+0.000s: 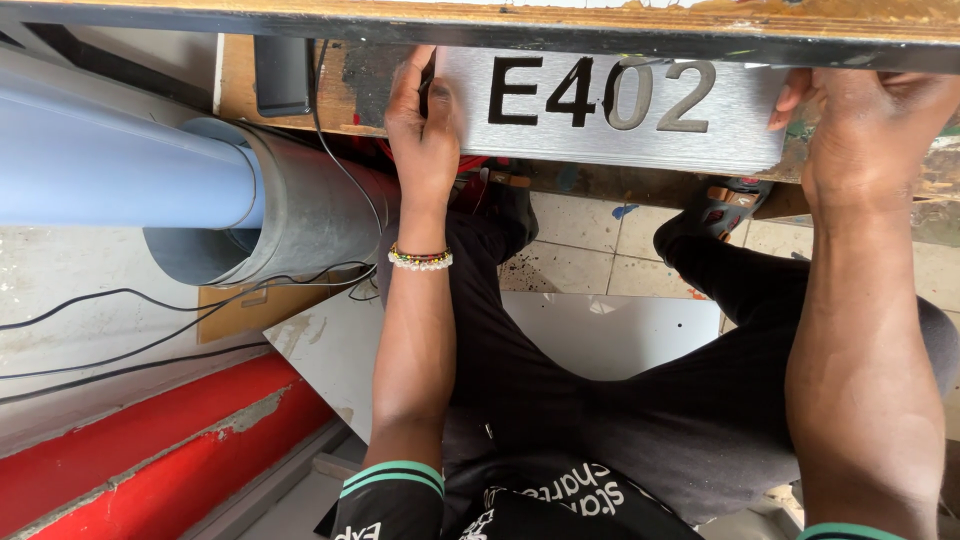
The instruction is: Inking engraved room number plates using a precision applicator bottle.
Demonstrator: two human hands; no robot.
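Your left hand (422,130) and right hand (865,120) grip opposite ends of the silver sign plate (610,110), fingers closed on its edges. Long axis runs left-right btwn them, against the table (300,90) edge.

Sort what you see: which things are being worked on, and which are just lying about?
In hand: metal sign plate, gripped at its ends by the left hand and right hand against the wooden bench edge.

Lying about: grey pipe, black cables, white board.
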